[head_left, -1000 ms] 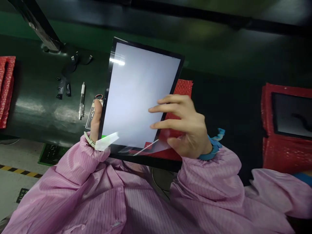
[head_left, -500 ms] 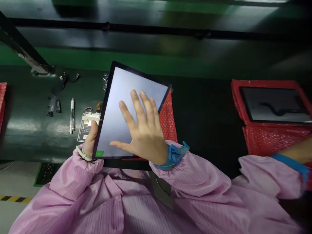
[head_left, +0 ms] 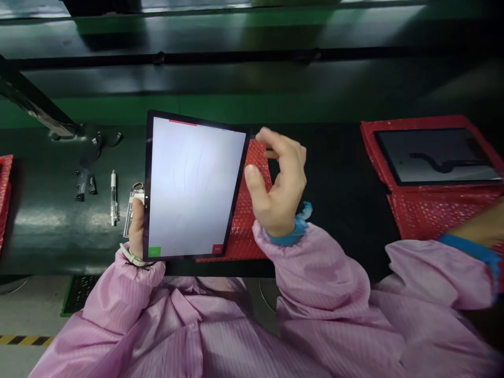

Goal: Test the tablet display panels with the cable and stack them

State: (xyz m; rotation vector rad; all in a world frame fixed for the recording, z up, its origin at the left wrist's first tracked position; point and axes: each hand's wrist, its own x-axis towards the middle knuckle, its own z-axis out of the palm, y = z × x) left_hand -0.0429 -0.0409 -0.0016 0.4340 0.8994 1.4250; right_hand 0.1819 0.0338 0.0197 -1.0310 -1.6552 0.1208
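The left hand [head_left: 137, 227] is clamping a tablet [head_left: 195, 189] by its left edge, the thumb lying along the front of the frame while the other fingers are hiding behind it. The tablet is standing tilted above the counter [head_left: 51, 226], in front of the person's body, and its lit screen is showing pale white with 1 green box at the lower left, 1 red box at the lower right, 1 red bar along the top and several thin, dark lines. The right hand [head_left: 283, 194] is hovering just beside the tablet's right edge, gripping nothing, its fingers bending and its thumb staying apart from them. Red bubble wrap [head_left: 246, 231] is lying below and to the right of the tablet, which is covering part of it. A circuit board [head_left: 128, 215] is peeking out beside the left hand, mostly hidden. Farther left, 1 pen [head_left: 114, 197] is lying lengthwise, and dark ribbon cables [head_left: 82, 184] are resting near it. At the far right, 1 darker device [head_left: 429, 147] is lying on more red wrap [head_left: 441, 210], and a co-worker's arm [head_left: 476, 231], wearing a blue wristband [head_left: 468, 252], is reaching in, its hand running out of view.
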